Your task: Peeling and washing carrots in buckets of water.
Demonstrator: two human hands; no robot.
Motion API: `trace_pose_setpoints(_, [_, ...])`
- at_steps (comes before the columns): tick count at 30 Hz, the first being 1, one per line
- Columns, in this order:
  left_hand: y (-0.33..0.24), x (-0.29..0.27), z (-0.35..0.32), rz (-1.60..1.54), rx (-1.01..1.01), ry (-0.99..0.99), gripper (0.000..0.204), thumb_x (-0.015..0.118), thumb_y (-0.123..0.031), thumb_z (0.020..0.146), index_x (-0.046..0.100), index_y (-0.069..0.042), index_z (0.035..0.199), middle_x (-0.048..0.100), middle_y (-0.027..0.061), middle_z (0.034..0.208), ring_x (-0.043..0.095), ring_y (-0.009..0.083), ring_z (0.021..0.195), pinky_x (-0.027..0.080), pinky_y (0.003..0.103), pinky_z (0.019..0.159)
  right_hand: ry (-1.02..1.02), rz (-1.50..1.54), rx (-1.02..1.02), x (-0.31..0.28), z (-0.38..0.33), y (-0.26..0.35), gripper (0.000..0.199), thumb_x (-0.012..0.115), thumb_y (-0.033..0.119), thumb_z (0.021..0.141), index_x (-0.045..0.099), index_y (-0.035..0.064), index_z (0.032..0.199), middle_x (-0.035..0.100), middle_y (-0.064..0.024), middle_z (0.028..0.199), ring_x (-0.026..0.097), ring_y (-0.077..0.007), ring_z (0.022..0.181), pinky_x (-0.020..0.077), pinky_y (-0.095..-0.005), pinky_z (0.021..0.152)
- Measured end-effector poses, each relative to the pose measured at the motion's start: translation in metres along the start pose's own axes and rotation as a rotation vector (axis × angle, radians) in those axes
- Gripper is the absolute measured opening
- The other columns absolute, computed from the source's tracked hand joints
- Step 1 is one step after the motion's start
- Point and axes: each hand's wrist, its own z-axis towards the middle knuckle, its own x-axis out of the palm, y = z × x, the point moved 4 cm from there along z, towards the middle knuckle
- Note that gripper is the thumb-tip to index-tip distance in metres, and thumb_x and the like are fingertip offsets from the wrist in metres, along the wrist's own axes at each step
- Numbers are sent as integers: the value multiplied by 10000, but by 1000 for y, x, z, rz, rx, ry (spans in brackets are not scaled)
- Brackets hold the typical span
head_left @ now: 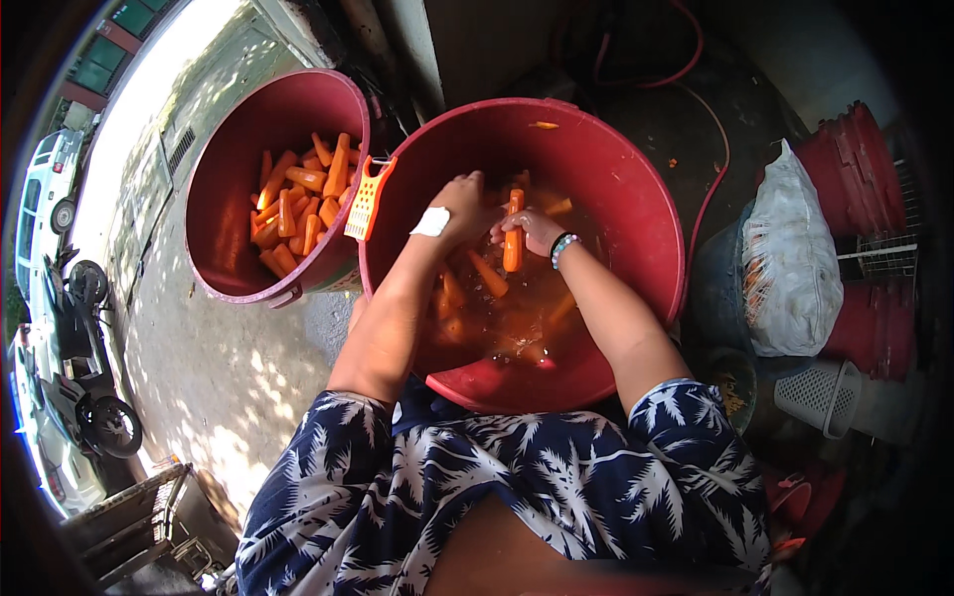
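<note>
My right hand [539, 232], with a beaded bracelet at its wrist, grips a peeled orange carrot [513, 243] upright over the water in a big red tub [636, 189]. Just left of that carrot is my left hand [465, 207], a white patch on its wrist. Its fingers curl down in shadow, so whatever they hold is hidden. More carrots [487, 273] float or lie in the cloudy orange-brown water below both hands. An orange grater-like tool [369, 199] hangs on the tub's left rim.
A second red tub [224, 189] at the left, tilted in view, holds many peeled carrots [298, 199]. To the right are a stuffed white sack [792, 263], red containers [863, 174] and a white perforated basket [823, 397]. A hose [717, 179] runs behind; a motorcycle [94, 368] stands far left.
</note>
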Motion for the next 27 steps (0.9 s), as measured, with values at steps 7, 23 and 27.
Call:
trace_pose_setpoints(7, [-40, 76, 8, -1350, -256, 323, 469, 657, -61, 672, 436, 1, 1081, 580, 85, 830, 606, 171, 665, 512, 297, 590, -102, 440, -565, 29, -71, 86, 64, 550, 103, 860, 499, 98, 899, 504, -43, 771, 520, -148, 698, 463, -276, 656])
trace_pose_setpoints(23, [-21, 102, 9, -388, -201, -23, 326, 714, -298, 659, 590, -36, 807, 636, 112, 747, 625, 234, 662, 490, 333, 611, -414, 75, -698, 58, -70, 104, 438, 425, 390, 937, 341, 125, 599, 340, 17, 490, 346, -88, 409, 320, -230, 409])
trace_pose_setpoints(27, [-36, 111, -11, -888, -79, 899, 275, 750, -275, 667, 534, -107, 657, 511, -14, 591, 458, 58, 485, 358, 246, 434, 536, 70, -297, 70, -88, 117, 478, 438, 398, 928, 322, 112, 563, 330, 18, 460, 316, -88, 377, 305, -228, 404])
